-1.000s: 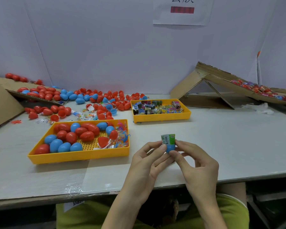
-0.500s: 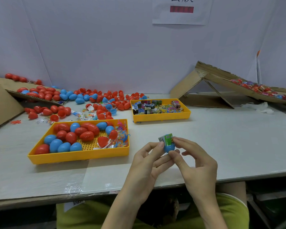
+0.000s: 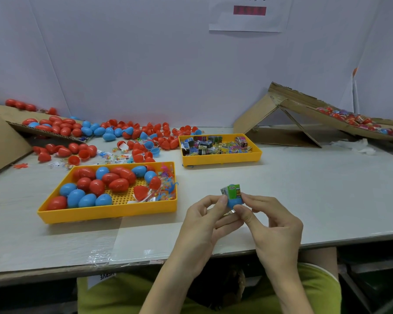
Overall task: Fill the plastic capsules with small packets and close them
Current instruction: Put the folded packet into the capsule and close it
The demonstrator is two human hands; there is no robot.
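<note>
**A:** Left hand (image 3: pixel 204 220), head view, lower centre: thumb and forefinger pinch the left side of a blue capsule half (image 3: pixel 234 202).

**B:** And the right hand (image 3: pixel 275 225)?

**A:** Just right of it. Thumb and forefinger pinch the same half from the right, and the other fingers curl loosely below. Both hands hang above the table (image 3: pixel 315 189), near its front edge.

**B:** Contents of the half?

**A:** A folded green packet (image 3: pixel 233 191) stands in its open mouth. Most of it sticks out above the rim, with a barcode panel facing left. How deep it sits: cannot tell.

**B:** Stock, left of centre?

**A:** Near yellow tray (image 3: pixel 109 211). Closed red and blue capsules (image 3: pixel 95 184) fill its left part. Its right part holds small clear bags of coloured bits, with a red half among them.

**B:** Further up?

**A:** Far yellow tray (image 3: pixel 222 160), centre of frame, filled with small printed packets (image 3: pixel 213 146). To its left are loose capsules (image 3: pixel 145 134), red and blue, some closed and some open halves. They spread along the wall to a cardboard sheet (image 3: pixel 0 137) at the left edge.

**B:** Right side?

**A:** Cardboard ramp (image 3: pixel 304 109), upper right, propped as a slope. Red items lie on it, too small to identify. A white paper sign (image 3: pixel 250 12) with a red bar hangs on the wall, top centre.
</note>
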